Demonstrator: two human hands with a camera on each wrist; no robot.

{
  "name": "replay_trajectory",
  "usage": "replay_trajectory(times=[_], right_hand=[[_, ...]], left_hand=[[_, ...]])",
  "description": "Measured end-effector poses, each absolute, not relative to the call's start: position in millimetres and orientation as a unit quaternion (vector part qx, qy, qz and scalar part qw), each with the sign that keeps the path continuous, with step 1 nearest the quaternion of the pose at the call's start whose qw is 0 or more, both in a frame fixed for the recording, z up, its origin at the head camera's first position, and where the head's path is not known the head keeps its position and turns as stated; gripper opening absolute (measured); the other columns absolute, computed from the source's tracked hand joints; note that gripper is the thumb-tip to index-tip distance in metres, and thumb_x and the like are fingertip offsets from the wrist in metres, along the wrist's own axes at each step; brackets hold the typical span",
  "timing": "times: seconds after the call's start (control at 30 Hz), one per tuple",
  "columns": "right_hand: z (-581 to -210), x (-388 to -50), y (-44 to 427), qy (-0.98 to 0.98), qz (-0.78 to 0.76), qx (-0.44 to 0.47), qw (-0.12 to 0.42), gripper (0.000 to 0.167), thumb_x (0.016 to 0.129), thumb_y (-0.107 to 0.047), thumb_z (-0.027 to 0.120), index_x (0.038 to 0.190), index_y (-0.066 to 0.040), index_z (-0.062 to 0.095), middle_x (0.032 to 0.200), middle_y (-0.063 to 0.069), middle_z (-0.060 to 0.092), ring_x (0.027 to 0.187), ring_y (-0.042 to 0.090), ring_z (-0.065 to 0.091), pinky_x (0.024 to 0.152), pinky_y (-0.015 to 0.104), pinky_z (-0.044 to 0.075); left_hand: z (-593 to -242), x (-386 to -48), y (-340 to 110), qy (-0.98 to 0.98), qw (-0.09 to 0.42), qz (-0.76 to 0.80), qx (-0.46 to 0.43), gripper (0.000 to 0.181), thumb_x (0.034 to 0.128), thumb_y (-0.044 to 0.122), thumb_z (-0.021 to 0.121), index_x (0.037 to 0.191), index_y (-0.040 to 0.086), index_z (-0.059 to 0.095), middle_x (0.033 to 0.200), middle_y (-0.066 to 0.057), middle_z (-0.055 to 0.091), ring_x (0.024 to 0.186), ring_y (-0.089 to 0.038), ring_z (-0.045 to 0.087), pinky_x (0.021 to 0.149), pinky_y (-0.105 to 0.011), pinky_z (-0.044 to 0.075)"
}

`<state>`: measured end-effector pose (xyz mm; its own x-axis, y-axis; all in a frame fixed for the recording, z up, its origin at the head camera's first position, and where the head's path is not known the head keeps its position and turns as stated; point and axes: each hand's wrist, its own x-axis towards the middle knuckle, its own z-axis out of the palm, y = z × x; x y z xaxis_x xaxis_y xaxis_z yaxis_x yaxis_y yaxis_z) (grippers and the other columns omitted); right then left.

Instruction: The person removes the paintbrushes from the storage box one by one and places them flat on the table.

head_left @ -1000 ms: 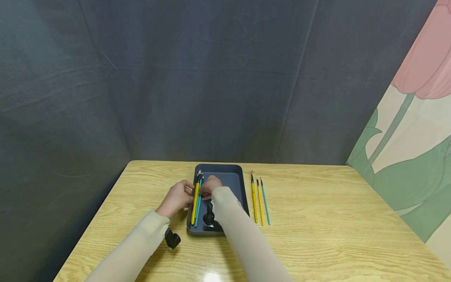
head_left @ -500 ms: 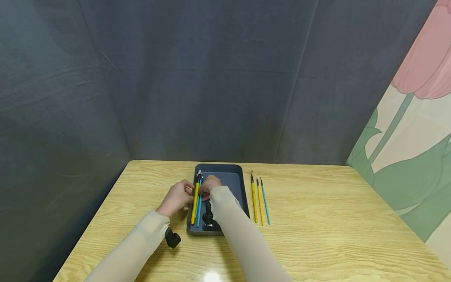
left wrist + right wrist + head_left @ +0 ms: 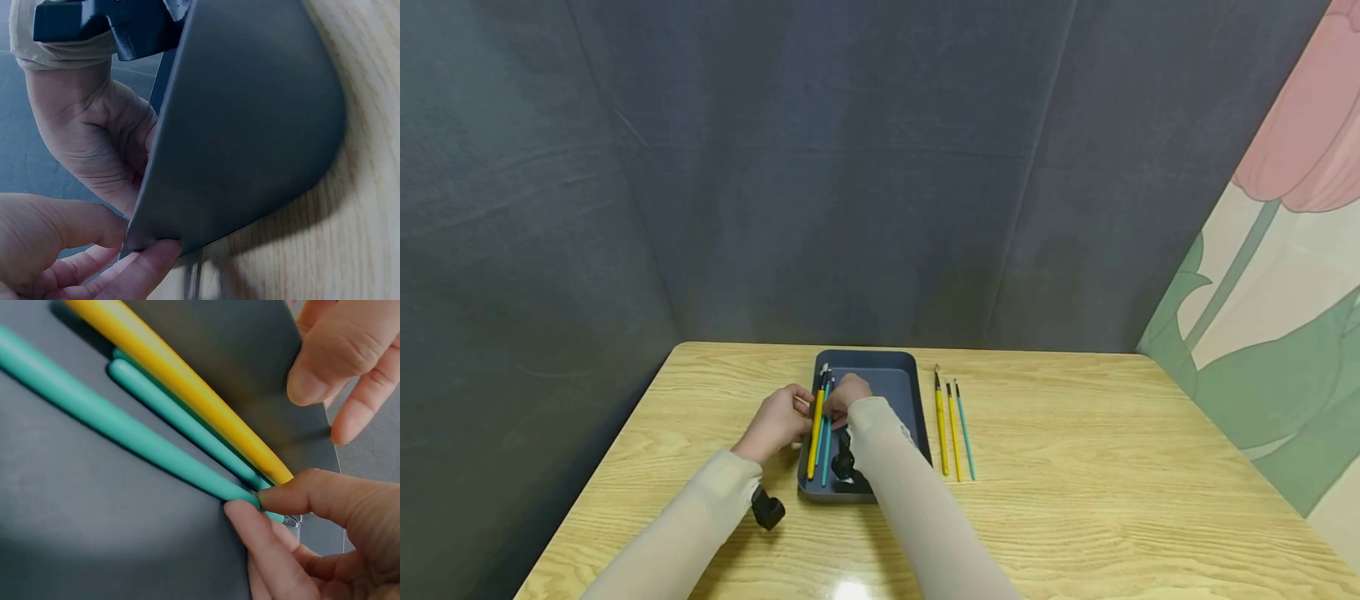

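- A person works at a wood-grain table [image 3: 1112, 433], the right hand [image 3: 847, 395] pinching a teal paintbrush [image 3: 125, 428] between thumb and forefinger, close to the ferrule.
- The brush lies lengthwise over the floor of a dark grey rectangular tray [image 3: 891, 382], toward its left side; whether its handle rests on that floor is hard to tell.
- Beside it, a shorter-looking teal handle [image 3: 187, 434] and a thick yellow paintbrush [image 3: 815, 435] line the left wall, bristles toward the far end.
- The left hand [image 3: 777, 423] grips the tray's left rim, thumb over the edge, fingers against the outside; a light hold there should be enough to steady it without tipping.
- Handled well, the pinch would be narrow and soft: gripping so near the ferrule seems to leave the long handle free to swing, so a small wrist turn should square it with its neighbours.
- Lowering it flat before parting the fingers would likely prevent rolling or nudging the yellow handle.
- To the tray's right, a thick yellow brush [image 3: 942, 429], a thin yellow brush [image 3: 953, 433] and a thin teal brush [image 3: 965, 433] lie on the table, set apart from one another.
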<state>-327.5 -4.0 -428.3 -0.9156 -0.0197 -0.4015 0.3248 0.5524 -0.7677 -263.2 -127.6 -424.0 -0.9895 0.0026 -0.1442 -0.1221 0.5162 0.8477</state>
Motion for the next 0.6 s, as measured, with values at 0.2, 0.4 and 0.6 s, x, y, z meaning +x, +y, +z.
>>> replay_trajectory(times=[0.2, 0.4, 0.6], right_hand=[[-430.2, -330.1, -3.9, 0.857, -0.469, 0.09, 0.193, 0.015, 0.075, 0.008, 0.071, 0.069, 0.002, 0.058, 0.061, 0.011, 0.054, 0.051, 0.021, 0.062, 0.051, 0.03, 0.057], [-431.8, -332.4, -2.0, 0.841, -0.491, 0.092, 0.207, 0.012, 0.075, 0.009, 0.069, 0.075, 0.004, 0.058, 0.066, 0.011, 0.056, 0.057, 0.022, 0.062, 0.055, 0.031, 0.059], [-429.7, -330.5, 2.1, 0.821, -0.52, 0.082, 0.223, 0.011, 0.075, 0.009, 0.068, 0.075, 0.004, 0.058, 0.067, 0.011, 0.055, 0.057, 0.021, 0.059, 0.061, 0.033, 0.06]], left_hand=[[-424.0, -262.7, -128.5, 0.868, 0.063, 0.491, -0.034, 0.038, 0.0796, -0.008, 0.065, 0.117, -0.002, 0.057, 0.098, -0.016, 0.058, 0.074, -0.022, 0.061, 0.059, -0.031, 0.057], [-423.8, -262.8, -130.0, 0.869, 0.064, 0.49, -0.035, 0.039, 0.0792, -0.009, 0.064, 0.117, -0.002, 0.056, 0.098, -0.016, 0.058, 0.073, -0.021, 0.061, 0.059, -0.031, 0.057], [-423.8, -263.5, -131.1, 0.869, 0.065, 0.489, -0.04, 0.04, 0.0778, -0.011, 0.063, 0.116, -0.002, 0.056, 0.098, -0.016, 0.058, 0.073, -0.021, 0.06, 0.059, -0.031, 0.057]])
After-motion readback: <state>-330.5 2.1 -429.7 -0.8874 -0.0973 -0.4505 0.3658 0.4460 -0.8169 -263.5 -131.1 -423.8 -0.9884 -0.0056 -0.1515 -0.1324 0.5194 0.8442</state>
